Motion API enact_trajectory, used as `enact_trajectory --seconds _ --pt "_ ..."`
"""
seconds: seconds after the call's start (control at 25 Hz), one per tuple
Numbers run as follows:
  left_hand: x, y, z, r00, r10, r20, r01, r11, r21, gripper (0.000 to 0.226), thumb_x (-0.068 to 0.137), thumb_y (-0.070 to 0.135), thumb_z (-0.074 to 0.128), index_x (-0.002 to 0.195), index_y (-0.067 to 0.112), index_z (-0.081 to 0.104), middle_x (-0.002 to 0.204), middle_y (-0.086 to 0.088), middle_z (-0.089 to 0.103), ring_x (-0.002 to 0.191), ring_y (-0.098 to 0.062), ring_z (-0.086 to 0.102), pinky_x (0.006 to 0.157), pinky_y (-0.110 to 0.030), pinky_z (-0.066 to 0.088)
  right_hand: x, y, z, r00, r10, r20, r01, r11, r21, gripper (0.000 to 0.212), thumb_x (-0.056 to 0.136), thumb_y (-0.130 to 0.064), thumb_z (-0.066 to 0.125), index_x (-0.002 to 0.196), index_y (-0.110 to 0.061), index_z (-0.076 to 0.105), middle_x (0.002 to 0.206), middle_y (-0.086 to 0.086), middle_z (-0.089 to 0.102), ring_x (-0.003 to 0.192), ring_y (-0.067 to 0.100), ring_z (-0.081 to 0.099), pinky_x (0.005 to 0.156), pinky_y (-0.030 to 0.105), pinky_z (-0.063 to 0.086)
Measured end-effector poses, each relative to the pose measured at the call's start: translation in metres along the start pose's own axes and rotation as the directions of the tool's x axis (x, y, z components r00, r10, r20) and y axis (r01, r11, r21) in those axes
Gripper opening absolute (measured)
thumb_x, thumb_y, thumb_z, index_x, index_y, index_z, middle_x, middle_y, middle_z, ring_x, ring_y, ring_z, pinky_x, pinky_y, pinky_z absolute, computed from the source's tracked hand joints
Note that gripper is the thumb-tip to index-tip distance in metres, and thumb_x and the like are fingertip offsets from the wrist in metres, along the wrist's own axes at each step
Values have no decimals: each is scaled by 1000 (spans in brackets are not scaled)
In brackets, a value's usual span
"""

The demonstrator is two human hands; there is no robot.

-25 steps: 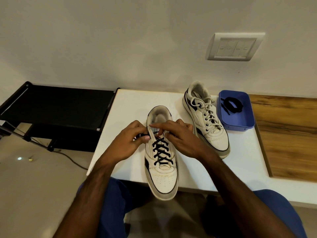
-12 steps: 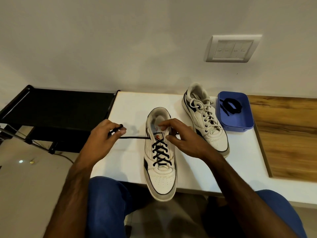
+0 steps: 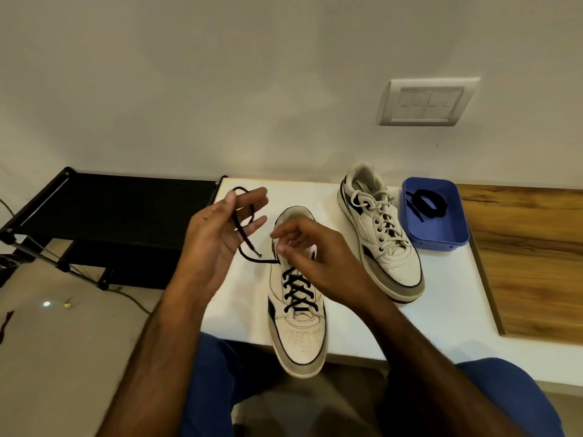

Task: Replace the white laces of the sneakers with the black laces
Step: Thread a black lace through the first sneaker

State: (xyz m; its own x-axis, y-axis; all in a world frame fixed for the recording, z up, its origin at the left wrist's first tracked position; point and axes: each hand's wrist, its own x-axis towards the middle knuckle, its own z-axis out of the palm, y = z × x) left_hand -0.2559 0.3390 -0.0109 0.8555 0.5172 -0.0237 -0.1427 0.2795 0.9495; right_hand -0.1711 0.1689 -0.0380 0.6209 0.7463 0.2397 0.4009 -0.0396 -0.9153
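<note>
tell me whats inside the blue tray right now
Inside the blue tray lies one coiled black lace, its ends trailing toward the tray's left side. Whether anything lies under the coil cannot be seen.

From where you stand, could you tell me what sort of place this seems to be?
Probably a room in a home or small office, though I can't be sure: a white table stands against a plain wall with a switch plate, a wood-grain counter sits beside it, and a black rack stands on a tiled floor.
</note>
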Motion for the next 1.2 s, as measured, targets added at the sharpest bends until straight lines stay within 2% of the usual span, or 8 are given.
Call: enact_trajectory --seconds 0.2,0.36,0.64,0.76,0.88,1.0,1.08,1.2 --pt "-10 -24 44 997 -67 -28 68 997 22 38 106 26 42 124 2 65 129 -7 69 125 -19 62 87 -31 58 -2 -7 15 987 158 -35 -153 981 122 18 89 -24 75 106 -23 69 98 -12 71 93 8 66 82 27 54" --pt "-14 -40 52 999 -17 -46 23 993 118 34 103 29 45 121 13 69 128 -2 70 127 -18 61 107 -47 48 0 4 11 976 219 8 -213 938 273 3 92 -19 69 94 -17 69 91 1 73 92 19 71 92 50 56" --pt "-17 -61 52 990 139 -37 -131 978 162 28 104 23 49 124 21 68 129 -1 68 129 -24 59 108 -51 46 -5 11 13 927 327 184 -373 747 550 21 97 -6 60 119 -6 60 91 7 70 92 18 66 82 32 51" --pt "-14 -62 46 988 150 25 -152 962 226 27 102 21 50 120 18 70 125 -2 69 123 -26 62 101 -45 51 -5 16 9 904 349 246 -423 646 636 16 96 -3 60 111 -5 66 89 8 68 86 19 65 80 31 51" --pt "-9 -57 27 962 273 -13 -236 855 463 19 99 28 57 96 21 74 99 0 70 100 -14 66 86 -26 50 -3 22 -11 903 394 173 -410 663 626 17 97 1 56 104 -3 71 83 9 67 78 17 64 75 28 53" --pt "-2 -54 -7 894 435 -113 -224 649 728 39 100 44 50 69 24 62 81 2 58 82 -12 58 80 -34 48 0 32 -39 915 403 -2 -346 787 511 21 97 2 57 107 -3 74 86 6 71 78 15 62 73 30 52" --pt "1 -54 -19 839 515 -176 -167 551 818 44 103 41 47 69 15 60 86 1 57 88 -17 56 84 -50 48 0 39 -50 919 383 -92 -322 866 383 20 95 -1 62 105 -10 77 88 5 74 77 12 62 71 29 50" --pt "1 -49 -13 806 590 -45 -276 442 854 24 100 30 55 91 10 63 106 3 56 102 -15 54 81 -39 49 1 40 -50 941 314 -129 -269 922 279 18 90 -1 71 104 -11 76 88 10 75 83 17 69 75 29 52"
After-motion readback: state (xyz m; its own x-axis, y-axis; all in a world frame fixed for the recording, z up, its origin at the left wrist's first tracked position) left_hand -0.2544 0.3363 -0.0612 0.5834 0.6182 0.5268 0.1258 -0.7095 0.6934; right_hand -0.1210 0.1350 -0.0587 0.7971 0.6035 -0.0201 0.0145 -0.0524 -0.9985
